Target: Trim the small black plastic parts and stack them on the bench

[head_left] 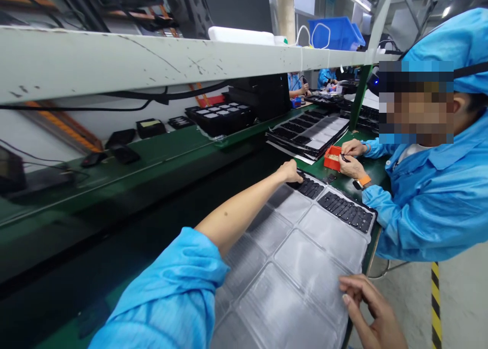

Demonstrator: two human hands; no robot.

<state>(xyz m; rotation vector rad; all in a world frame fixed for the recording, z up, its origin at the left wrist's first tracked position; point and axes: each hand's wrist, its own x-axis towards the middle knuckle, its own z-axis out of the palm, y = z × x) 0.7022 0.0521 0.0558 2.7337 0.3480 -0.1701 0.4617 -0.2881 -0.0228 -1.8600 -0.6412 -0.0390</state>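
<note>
A grey plastic tray point(301, 257) with several square compartments lies before me on the bench. Small black flat parts point(345, 210) lie in rows in its two far-end compartments. My left arm stretches across the tray, and my left hand point(290, 172) is at its far left corner, at the black parts in that compartment. Its fingers are curled down and closed; whatever is between the fingertips is hidden. Close to the tray's near right edge is my right hand point(371, 311), holding nothing, with thumb and fingers apart and loosely bent.
A co-worker in blue point(430, 196) sits at the right, hands by a red bin point(333, 158) of small pieces. Beyond are stacked trays point(308, 130). A dark conveyor belt point(145, 207) runs along my left. A pale metal beam point(152, 64) crosses above the bench.
</note>
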